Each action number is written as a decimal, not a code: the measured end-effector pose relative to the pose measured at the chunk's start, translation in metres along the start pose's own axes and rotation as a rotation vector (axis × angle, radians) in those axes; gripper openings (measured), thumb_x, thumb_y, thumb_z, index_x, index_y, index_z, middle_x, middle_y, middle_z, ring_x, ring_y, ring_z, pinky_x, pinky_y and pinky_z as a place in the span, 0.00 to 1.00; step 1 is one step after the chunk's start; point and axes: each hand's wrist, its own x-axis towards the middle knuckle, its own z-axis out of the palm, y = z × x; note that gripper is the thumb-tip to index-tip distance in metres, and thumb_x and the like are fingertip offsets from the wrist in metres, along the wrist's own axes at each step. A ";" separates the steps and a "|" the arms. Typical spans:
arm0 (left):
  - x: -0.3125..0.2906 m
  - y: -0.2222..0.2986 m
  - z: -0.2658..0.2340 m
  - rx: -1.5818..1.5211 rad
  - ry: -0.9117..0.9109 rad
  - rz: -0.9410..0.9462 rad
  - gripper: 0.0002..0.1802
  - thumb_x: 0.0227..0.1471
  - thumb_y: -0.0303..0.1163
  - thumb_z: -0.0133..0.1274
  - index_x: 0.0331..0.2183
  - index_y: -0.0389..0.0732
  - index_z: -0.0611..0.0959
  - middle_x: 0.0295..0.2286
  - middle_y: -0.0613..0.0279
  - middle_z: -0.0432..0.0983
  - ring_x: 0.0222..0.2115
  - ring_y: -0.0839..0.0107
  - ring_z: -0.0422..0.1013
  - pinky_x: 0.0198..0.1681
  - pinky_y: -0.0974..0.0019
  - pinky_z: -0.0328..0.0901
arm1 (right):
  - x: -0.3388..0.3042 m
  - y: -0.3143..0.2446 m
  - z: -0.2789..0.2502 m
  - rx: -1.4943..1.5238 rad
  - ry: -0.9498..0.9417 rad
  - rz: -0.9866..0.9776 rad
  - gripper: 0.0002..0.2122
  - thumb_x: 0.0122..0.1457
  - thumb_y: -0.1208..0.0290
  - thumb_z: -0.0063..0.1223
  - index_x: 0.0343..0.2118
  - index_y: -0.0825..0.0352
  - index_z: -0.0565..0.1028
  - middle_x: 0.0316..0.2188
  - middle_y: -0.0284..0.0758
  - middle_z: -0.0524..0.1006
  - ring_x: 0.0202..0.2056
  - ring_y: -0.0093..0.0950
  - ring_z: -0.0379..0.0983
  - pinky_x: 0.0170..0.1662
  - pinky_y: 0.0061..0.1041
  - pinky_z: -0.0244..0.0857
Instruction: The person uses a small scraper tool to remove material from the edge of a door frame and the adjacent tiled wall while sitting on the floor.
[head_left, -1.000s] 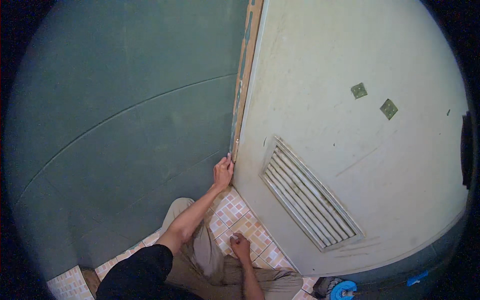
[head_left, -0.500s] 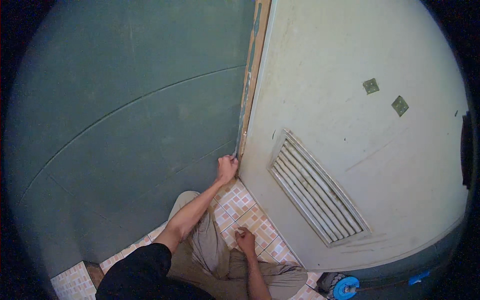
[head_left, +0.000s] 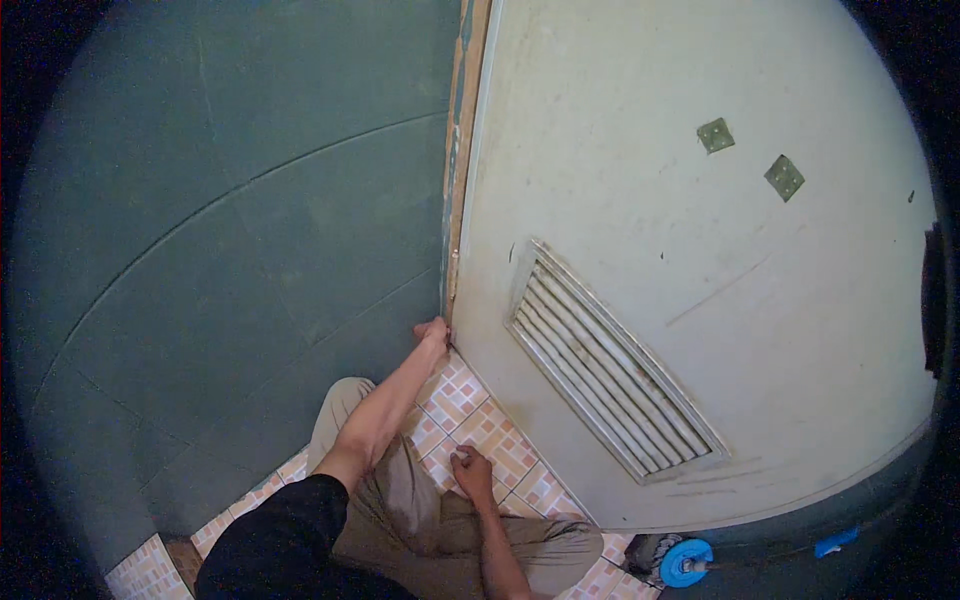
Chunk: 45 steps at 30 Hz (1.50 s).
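Note:
My left hand (head_left: 433,331) is stretched out low into the corner where the dark green wall (head_left: 250,230) meets the wooden door frame strip (head_left: 458,215). Its fingers are closed at the foot of that strip; whatever they hold is too small to make out. Chipped, uneven patches run along the strip. My right hand (head_left: 473,474) hovers above the tiled floor beside my folded legs, its fingers curled together. A tiny pale spot shows at its fingertips, and I cannot tell whether it is an object.
A pale door (head_left: 610,150) with a slatted vent (head_left: 615,365) and two green diamond-shaped patches fills the right side. At the lower right lies a round blue thing (head_left: 686,563) beside a dark bundle (head_left: 650,557). Patterned tiles (head_left: 490,435) cover the floor.
My left hand has slid down the frame strip towards the floor, and its wrist has turned. My right hand stays curled over the tiles. The whole view has shifted slightly.

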 end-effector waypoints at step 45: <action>0.039 -0.050 -0.009 -0.103 -0.026 -0.050 0.06 0.46 0.28 0.53 0.20 0.40 0.77 0.13 0.63 0.69 0.10 0.72 0.62 0.11 0.66 0.53 | 0.005 0.009 0.003 -0.038 0.038 -0.007 0.17 0.52 0.61 0.56 0.41 0.66 0.77 0.23 0.42 0.79 0.28 0.35 0.78 0.37 0.31 0.71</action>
